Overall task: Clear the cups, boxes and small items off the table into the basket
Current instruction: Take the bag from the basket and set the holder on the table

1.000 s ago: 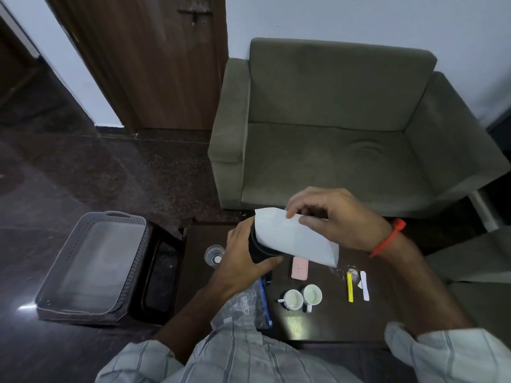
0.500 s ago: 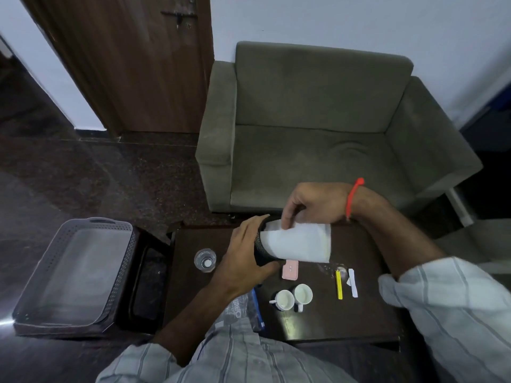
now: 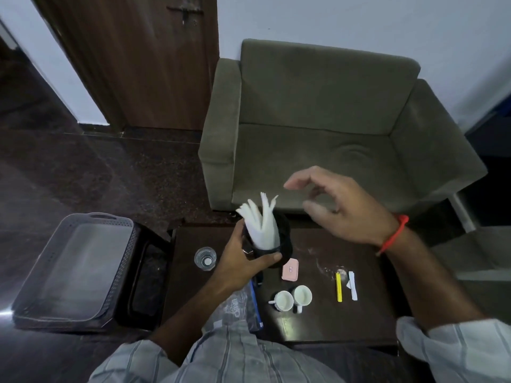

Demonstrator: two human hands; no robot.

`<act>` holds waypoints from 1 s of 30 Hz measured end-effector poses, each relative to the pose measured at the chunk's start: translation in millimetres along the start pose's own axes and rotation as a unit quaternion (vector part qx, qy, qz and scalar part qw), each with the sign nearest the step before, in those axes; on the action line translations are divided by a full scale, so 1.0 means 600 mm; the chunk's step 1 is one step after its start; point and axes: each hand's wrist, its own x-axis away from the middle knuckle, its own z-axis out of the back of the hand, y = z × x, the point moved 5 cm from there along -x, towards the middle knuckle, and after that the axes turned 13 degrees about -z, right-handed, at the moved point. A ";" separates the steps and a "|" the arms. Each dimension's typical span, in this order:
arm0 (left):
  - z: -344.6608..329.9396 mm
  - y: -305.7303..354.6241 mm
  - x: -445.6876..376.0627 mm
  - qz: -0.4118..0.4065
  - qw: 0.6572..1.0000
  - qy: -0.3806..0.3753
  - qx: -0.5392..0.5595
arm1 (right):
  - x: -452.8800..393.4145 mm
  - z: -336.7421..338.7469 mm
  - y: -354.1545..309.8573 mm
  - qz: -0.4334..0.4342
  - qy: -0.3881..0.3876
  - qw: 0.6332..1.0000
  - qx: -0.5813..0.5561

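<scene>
Left hand [image 3: 243, 261] wrapped around a black cup [image 3: 272, 244], lifted above the desk [image 3: 318, 322]; white paper [image 3: 261, 225] stands bunched inside the cup, sticking up past the fingers. Right hand [image 3: 343, 208] hovers just right of the paper, fingers loosely spread and curled, touching nothing. Below the left hand: pink box [image 3: 290, 269], two white cups [image 3: 293, 298]. Glass [image 3: 205, 258] just left of it. Grey basket [image 3: 74, 266] well left, on the floor.

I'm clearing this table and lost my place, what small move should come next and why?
Probably carry the black cup over to the grey basket on the floor. Your left hand grips it with the white paper stuffed inside, your right hand is open and free, and the basket looks empty.
</scene>
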 end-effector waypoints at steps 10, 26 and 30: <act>-0.019 0.022 -0.001 -0.030 0.999 0.002 -0.023 | 0.030 -0.066 -0.018 0.022 -0.048 0.983 0.175; 0.003 0.014 0.003 -0.005 0.998 -0.015 -0.069 | 0.021 -0.092 0.011 -0.075 -0.010 0.994 0.082; 0.012 0.003 -0.002 -0.006 0.997 -0.020 -0.075 | 0.022 -0.115 0.030 -0.134 -0.028 0.991 -0.009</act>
